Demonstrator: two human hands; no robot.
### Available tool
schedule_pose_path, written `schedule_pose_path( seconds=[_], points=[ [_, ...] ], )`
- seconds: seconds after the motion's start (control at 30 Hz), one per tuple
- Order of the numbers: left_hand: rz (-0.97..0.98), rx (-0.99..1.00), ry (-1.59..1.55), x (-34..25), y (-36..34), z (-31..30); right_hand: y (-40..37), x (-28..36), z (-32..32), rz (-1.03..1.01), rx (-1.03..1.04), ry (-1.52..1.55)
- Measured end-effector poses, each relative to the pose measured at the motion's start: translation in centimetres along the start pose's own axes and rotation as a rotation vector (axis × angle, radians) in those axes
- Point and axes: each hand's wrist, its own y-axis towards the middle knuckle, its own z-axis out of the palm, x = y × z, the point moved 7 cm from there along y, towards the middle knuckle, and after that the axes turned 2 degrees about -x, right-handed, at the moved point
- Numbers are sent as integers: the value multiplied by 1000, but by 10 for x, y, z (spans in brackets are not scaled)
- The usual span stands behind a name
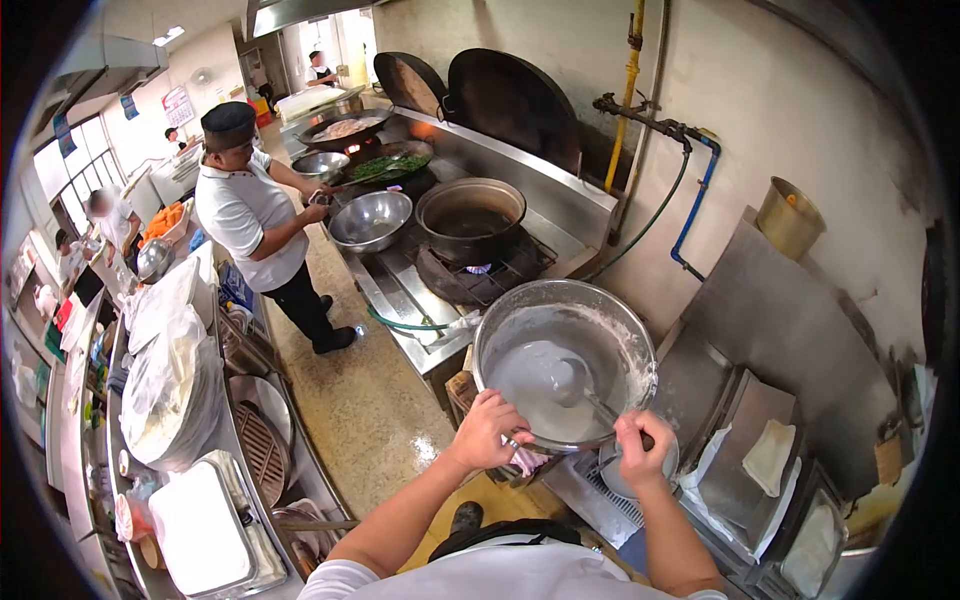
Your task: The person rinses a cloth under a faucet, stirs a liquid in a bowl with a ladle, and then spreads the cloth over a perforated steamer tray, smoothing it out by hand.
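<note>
A large metal bowl [635,330] holds a greyish-white liquid [525,372], with pale residue on its inner wall. My left hand [490,430] is closed on the near left rim of the bowl. At the near right rim, my right hand [643,446] is wrapped round the handle of a ladle [592,400], whose head lies in the liquid. A pink cloth [528,461] shows beneath the bowl near my left hand. Another round container [660,475] is partly hidden under my right hand.
Beyond the bowl, a large pot [470,205] stands over a lit burner, beside an empty steel bowl [370,222]. A co-worker [245,200] stands at the woks on the left. Plastic-covered stacks [170,390] line the left shelf; metal trays [750,450] sit at right.
</note>
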Motion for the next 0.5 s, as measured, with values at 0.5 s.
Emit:
schedule_pose_path(
  seconds=[0.5],
  points=[
    [18, -20, -7, -2, 1, -3, 7, -29, -1, 92, -89, 186]
  ],
)
